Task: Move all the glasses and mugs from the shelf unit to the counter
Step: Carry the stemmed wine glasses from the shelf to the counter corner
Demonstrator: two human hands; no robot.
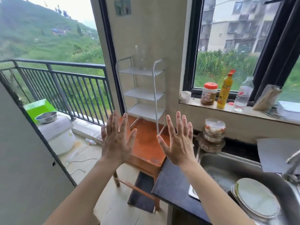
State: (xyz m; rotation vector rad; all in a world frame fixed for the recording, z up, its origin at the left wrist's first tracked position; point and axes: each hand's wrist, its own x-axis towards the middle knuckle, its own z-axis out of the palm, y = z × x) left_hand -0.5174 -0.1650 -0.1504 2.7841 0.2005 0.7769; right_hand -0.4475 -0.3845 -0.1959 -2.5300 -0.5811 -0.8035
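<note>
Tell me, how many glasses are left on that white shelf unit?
1. A tall clear glass stands on the top tier of the white shelf unit. The three lower tiers look bare, though clear glass is hard to see against the pale wall.

On my feed I saw a windowsill (253,111) carrying a red-lidded jar (209,94), a yellow squeeze bottle (224,93) and a clear water bottle (243,96) in a row. Below it, a steel sink (215,161) held stacked plates (256,198). Out on the balcony, a metal bowl (46,117) sat on a white rice cooker (56,135), near the dark railing (65,82).
</note>
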